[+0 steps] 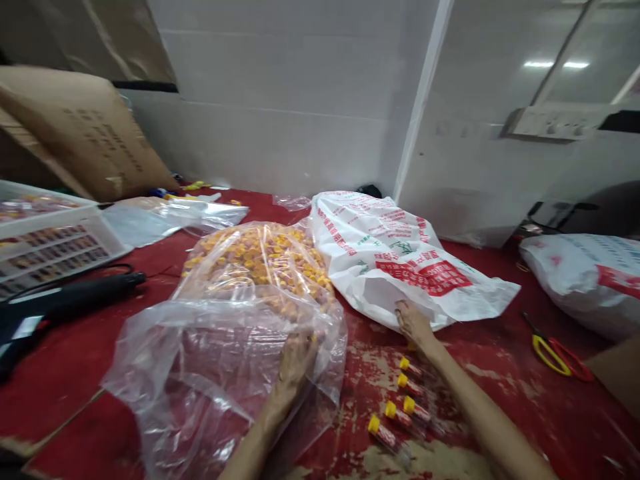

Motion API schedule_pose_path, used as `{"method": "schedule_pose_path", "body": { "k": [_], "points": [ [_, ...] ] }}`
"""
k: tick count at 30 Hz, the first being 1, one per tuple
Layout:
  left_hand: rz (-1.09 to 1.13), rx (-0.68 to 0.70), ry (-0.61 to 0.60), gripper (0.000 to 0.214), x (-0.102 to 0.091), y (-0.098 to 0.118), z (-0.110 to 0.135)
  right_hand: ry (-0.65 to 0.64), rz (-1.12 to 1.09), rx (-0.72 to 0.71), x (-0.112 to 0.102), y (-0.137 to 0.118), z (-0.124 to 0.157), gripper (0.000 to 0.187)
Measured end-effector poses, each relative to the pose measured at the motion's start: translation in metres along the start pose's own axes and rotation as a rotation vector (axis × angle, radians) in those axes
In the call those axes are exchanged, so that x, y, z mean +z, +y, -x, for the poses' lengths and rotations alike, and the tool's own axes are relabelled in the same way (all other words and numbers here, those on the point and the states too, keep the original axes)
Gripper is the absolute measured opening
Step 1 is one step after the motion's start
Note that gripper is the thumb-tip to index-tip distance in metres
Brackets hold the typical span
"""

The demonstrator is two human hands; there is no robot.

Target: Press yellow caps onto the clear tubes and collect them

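Several yellow-capped tubes lie out just nearer than the right hand, its fingers bent at the white sack; many more fill the clear bag beyond the left hand; I cannot tell either grip.

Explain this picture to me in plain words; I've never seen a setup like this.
No machine here: one camera, worn on a person's head, looks forward and down at their two bare hands. The left hand is at a clear plastic bag full of small yellow-topped pieces; whether it holds any is hard to tell. The right hand is at the near edge of a white printed bag. Between the forearms, yellow-capped tubes lie on the worn red surface. Scissors lie to the right, a black tool to the left.
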State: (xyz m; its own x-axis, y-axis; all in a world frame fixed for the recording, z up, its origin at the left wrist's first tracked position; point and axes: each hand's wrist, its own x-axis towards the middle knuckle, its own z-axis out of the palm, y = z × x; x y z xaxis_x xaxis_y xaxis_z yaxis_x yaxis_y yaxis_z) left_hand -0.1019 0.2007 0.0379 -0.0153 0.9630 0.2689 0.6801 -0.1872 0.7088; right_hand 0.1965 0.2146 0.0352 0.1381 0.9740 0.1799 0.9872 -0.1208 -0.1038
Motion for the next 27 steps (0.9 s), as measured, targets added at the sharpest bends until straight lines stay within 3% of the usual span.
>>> {"method": "schedule_pose_path", "body": {
  "k": [5,10,17,20,24,27],
  "points": [
    [0.201,-0.093,0.04,0.024,-0.03,-0.005,0.062,-0.084,0.127,0.139,0.01,0.002,-0.06,0.027],
    [0.426,-0.211,0.162,0.025,-0.023,-0.016,0.114,-0.147,0.203,0.193,0.016,0.02,-0.086,0.021],
    [0.583,-0.213,0.473,0.031,-0.016,-0.015,0.136,-0.041,0.118,0.053,0.002,0.036,-0.067,0.025],
    [0.6,-0.197,0.534,0.031,-0.014,-0.006,0.143,-0.024,0.013,0.002,-0.004,0.03,-0.059,0.03],
    [0.726,-0.27,0.447,0.031,-0.008,0.007,0.155,0.0,-0.177,-0.016,-0.018,0.021,-0.04,0.021],
    [0.8,-0.342,0.254,0.03,-0.008,0.016,0.16,0.071,-0.337,0.038,-0.033,0.018,-0.003,0.024]
  ]
}}
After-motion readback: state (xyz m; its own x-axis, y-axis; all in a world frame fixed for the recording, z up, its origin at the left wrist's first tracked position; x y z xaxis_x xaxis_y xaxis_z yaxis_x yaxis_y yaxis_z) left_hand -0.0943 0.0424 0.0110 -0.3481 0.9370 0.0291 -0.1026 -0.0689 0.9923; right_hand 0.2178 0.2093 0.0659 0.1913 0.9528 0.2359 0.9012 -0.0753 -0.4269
